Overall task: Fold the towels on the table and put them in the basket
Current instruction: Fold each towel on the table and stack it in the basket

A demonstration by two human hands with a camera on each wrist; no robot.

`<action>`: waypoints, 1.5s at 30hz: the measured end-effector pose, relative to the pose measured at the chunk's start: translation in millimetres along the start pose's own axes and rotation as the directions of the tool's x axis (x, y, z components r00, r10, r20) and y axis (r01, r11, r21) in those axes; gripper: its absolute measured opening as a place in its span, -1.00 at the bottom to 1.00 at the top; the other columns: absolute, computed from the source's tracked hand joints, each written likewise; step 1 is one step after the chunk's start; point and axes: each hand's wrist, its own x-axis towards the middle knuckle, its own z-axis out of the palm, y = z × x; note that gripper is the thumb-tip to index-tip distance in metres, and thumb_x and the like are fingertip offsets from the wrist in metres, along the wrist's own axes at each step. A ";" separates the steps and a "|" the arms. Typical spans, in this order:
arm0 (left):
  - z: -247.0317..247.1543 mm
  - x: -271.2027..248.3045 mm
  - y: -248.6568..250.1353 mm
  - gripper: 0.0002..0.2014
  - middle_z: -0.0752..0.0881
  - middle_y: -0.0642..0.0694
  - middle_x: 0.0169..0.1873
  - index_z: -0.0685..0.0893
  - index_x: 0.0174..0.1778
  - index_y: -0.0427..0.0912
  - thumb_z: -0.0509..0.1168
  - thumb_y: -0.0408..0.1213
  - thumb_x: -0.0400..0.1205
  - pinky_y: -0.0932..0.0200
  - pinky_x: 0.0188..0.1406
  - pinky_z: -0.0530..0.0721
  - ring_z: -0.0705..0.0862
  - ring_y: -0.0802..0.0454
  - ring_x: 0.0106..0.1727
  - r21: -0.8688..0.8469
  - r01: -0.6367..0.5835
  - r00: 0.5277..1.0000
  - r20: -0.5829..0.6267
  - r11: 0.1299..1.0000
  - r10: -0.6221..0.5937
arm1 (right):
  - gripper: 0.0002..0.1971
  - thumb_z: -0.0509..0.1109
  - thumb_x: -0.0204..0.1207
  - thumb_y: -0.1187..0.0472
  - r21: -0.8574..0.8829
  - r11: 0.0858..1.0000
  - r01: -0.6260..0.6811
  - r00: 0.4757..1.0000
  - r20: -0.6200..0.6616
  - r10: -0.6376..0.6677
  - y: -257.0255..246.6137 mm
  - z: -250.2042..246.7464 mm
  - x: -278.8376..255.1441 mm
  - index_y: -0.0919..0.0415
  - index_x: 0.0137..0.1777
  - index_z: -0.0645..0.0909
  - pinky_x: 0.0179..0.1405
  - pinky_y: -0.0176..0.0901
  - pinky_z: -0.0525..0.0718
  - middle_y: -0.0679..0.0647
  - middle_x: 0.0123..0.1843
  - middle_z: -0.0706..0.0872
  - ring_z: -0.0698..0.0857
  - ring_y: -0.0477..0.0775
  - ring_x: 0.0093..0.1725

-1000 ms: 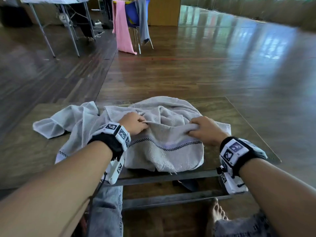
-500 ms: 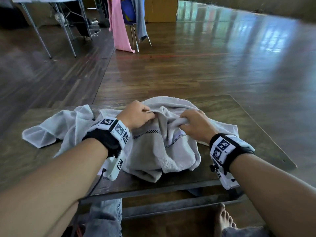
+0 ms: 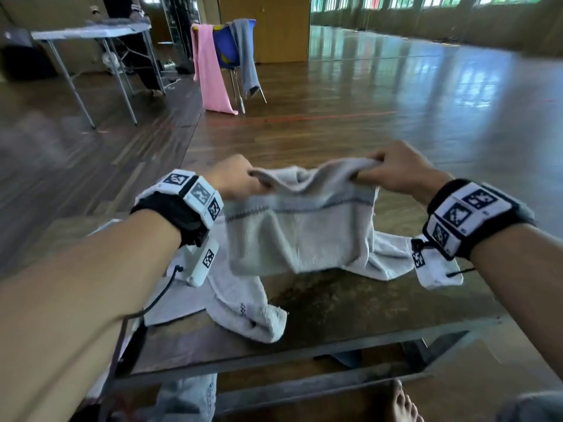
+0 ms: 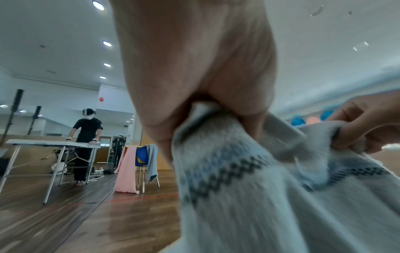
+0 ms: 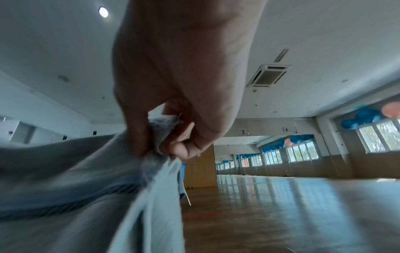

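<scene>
A light grey towel (image 3: pixel 301 236) with a dark checked stripe hangs lifted above the brown table (image 3: pixel 350 303). My left hand (image 3: pixel 240 181) grips its top edge at the left, and my right hand (image 3: pixel 393 169) grips the top edge at the right. The cloth sags between them, and its lower part still trails on the table. The left wrist view shows the towel (image 4: pixel 249 179) bunched in my left hand (image 4: pixel 194 77). The right wrist view shows my right hand (image 5: pixel 173 85) pinching the towel (image 5: pixel 86 179). A second pale towel (image 3: pixel 240 309) lies crumpled on the table below my left wrist. No basket is in view.
The table's near edge has a metal frame (image 3: pixel 274 360), with my knees and a bare foot (image 3: pixel 405 403) under it. On the wooden floor beyond stands a blue chair (image 3: pixel 227 50) draped with pink and grey towels. A folding table (image 3: pixel 91 33) with a person behind it stands at the far left.
Both hands have raised the grey towel off the table and moved apart, stretching its top edge. The other towel now lies exposed beneath.
</scene>
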 end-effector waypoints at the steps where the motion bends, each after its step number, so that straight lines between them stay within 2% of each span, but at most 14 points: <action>1: -10.3 8.0 0.1 -0.60 0.60 -0.12 -0.45 0.76 -0.24 -0.37 0.49 -0.02 0.55 0.13 -0.51 0.33 0.44 0.02 -0.48 -0.083 -0.016 0.994 -0.112 0.996 0.007 | -0.80 0.61 0.37 0.22 0.056 0.998 -0.014 0.997 -0.078 0.018 -3.2 -3.7 14.8 0.40 -0.20 0.81 -0.28 0.07 0.69 0.24 -0.35 0.75 0.64 0.05 -0.33; 6: -45.7 52.6 -0.1 -0.64 0.75 -0.26 -0.24 0.80 0.00 -0.34 0.38 -0.04 0.65 0.11 -0.26 0.49 0.65 -0.17 -0.24 -0.136 -0.109 0.899 -0.435 0.985 0.039 | -0.83 0.66 0.40 0.21 0.136 0.989 0.061 0.965 -0.260 -0.023 -21.0 -13.5 83.1 0.33 -0.15 0.84 -0.15 0.05 0.87 0.29 -0.20 0.86 0.85 0.18 -0.18; 9: -43.7 80.2 -16.0 -0.68 0.78 -0.38 0.02 0.77 0.18 -0.29 0.25 -0.12 0.74 -0.04 -0.06 0.61 0.74 -0.35 0.05 0.023 -0.053 0.915 -0.400 0.998 0.057 | -0.85 0.66 0.42 0.19 0.061 0.991 0.115 0.968 -0.233 -0.098 -19.3 -1.0 107.7 0.29 -0.16 0.86 -0.29 -0.09 0.71 0.25 -0.27 0.84 0.75 0.05 -0.33; 12: -28.7 93.8 -42.0 -0.55 0.78 -0.40 0.00 0.79 0.19 -0.25 0.10 0.00 0.81 -0.12 -0.02 0.68 0.76 -0.37 -0.01 0.113 -0.008 0.928 -0.369 0.994 0.049 | -0.95 0.64 0.47 0.19 0.061 0.993 0.104 0.958 -0.274 -0.083 -7.8 19.5 120.9 0.02 -0.11 0.90 -0.25 -0.38 0.57 -0.12 -0.46 0.71 0.60 -0.13 -0.42; 16: -8.5 102.2 -67.4 -0.60 0.80 -0.27 0.08 0.70 0.39 0.14 0.11 0.15 0.76 -0.03 -0.15 0.65 0.76 -0.35 -0.02 0.193 0.039 0.949 -0.315 0.980 0.025 | -0.86 0.57 0.50 0.24 0.057 0.998 0.011 0.963 -0.270 0.005 13.1 46.1 126.7 -0.03 -0.07 0.90 -0.16 -0.22 0.72 -0.15 -0.48 0.73 0.75 0.07 -0.35; 18: -1.6 105.4 -71.2 -0.71 0.81 -0.22 -0.08 0.77 0.22 0.28 0.18 0.15 0.74 0.02 -0.28 0.61 0.74 -0.30 -0.17 0.182 0.046 0.961 -0.276 0.982 0.006 | -0.76 0.48 0.50 0.37 0.146 0.989 -0.038 0.978 -0.197 0.066 21.8 58.9 128.8 0.02 -0.17 0.91 -0.23 -0.06 0.85 0.01 -0.50 0.78 0.83 0.14 -0.42; 21: 7.2 111.3 -74.9 -0.63 0.58 -0.11 -0.52 0.65 -0.47 0.03 0.27 -0.19 0.71 0.12 -0.51 0.34 0.48 -0.15 -0.45 0.104 0.035 0.968 -0.249 0.994 -0.008 | -0.53 0.35 0.51 0.53 0.289 0.955 -0.069 0.984 -0.137 0.112 28.3 74.8 131.3 -0.01 -0.41 0.86 -0.41 0.07 0.87 0.15 -0.42 0.84 0.85 0.18 -0.47; 23: 9.0 110.4 -74.2 -0.75 0.62 -0.08 -0.47 0.77 -0.25 0.16 0.32 -0.26 0.68 0.12 -0.46 0.39 0.52 -0.12 -0.40 0.007 0.020 0.961 -0.277 1.000 -0.017 | -0.51 0.42 0.49 0.53 0.371 0.927 -0.050 0.973 -0.193 0.129 30.1 79.7 131.4 -0.09 -0.41 0.86 -0.40 0.00 0.86 0.13 -0.26 0.88 0.86 0.14 -0.42; 27: 10.6 100.4 -78.9 -0.82 0.87 -0.11 -0.11 0.88 0.09 -0.02 0.42 -0.30 0.65 0.38 -0.36 0.50 0.73 0.00 -0.20 -0.060 0.000 0.924 -0.381 0.998 -0.023 | -0.75 0.58 0.41 0.37 0.301 0.953 0.016 0.966 -0.250 0.062 39.4 80.9 125.9 0.04 0.00 0.90 0.12 -0.13 0.81 0.00 -0.05 0.91 0.83 -0.10 0.03; 31: 19.7 83.7 -80.7 -0.85 0.87 -0.17 -0.19 0.88 0.06 -0.10 0.48 -0.27 0.61 0.35 -0.58 0.47 0.64 0.00 -0.43 -0.067 0.015 0.935 -0.352 0.998 -0.038 | -0.88 0.63 0.50 0.18 0.205 0.979 0.016 0.988 -0.156 0.017 46.8 83.0 104.7 -0.01 0.00 0.90 -0.55 -0.64 0.39 -0.34 -0.52 0.72 0.57 -0.46 -0.52; 36: 37.9 49.2 -86.9 -0.73 0.86 -0.18 -0.21 0.86 0.10 -0.02 0.34 -0.46 0.68 0.29 -0.63 0.40 0.50 -0.04 -0.48 -0.027 0.133 0.988 -0.071 0.991 -0.134 | -0.94 0.60 0.54 0.08 0.077 0.997 -0.024 0.993 0.121 0.014 56.2 85.0 61.8 -0.02 -0.07 0.91 -0.64 -0.51 0.38 -0.14 -0.42 0.79 0.50 -0.31 -0.63; 39: 41.9 20.2 -87.5 -0.84 0.86 -0.11 -0.14 0.87 0.05 -0.13 0.39 -0.38 0.67 0.13 -0.29 0.61 0.71 -0.08 -0.24 -0.032 0.122 0.992 0.041 0.992 -0.121 | -0.87 0.57 0.55 -0.01 0.062 0.997 -0.040 0.970 0.243 0.024 60.9 80.4 26.6 -0.03 -0.06 0.92 -0.61 -0.45 0.34 -0.16 -0.53 0.72 0.41 -0.21 -0.63; 42: 38.0 -9.8 -79.5 -0.79 0.54 -0.15 -0.47 0.75 -0.30 -0.24 0.42 -0.28 0.66 0.25 -0.52 0.30 0.38 -0.02 -0.46 -0.034 0.118 0.993 0.014 0.992 -0.117 | -0.84 0.53 0.59 0.03 0.091 0.995 -0.050 0.978 0.207 0.031 60.1 70.7 -11.0 0.05 -0.07 0.92 -0.53 -0.21 0.39 -0.20 -0.57 0.62 0.38 -0.18 -0.54; 45: 33.3 -39.0 -69.5 -0.74 0.46 -0.20 -0.46 0.77 -0.23 -0.35 0.39 -0.23 0.68 0.30 -0.63 0.18 0.26 -0.01 -0.52 -0.091 0.110 0.993 -0.033 0.990 -0.113 | -0.67 0.43 0.62 0.22 0.135 0.990 -0.047 0.997 0.061 0.039 56.6 63.9 -43.1 0.04 -0.41 0.73 -0.38 -0.05 0.44 -0.14 -0.50 0.60 0.48 0.00 -0.34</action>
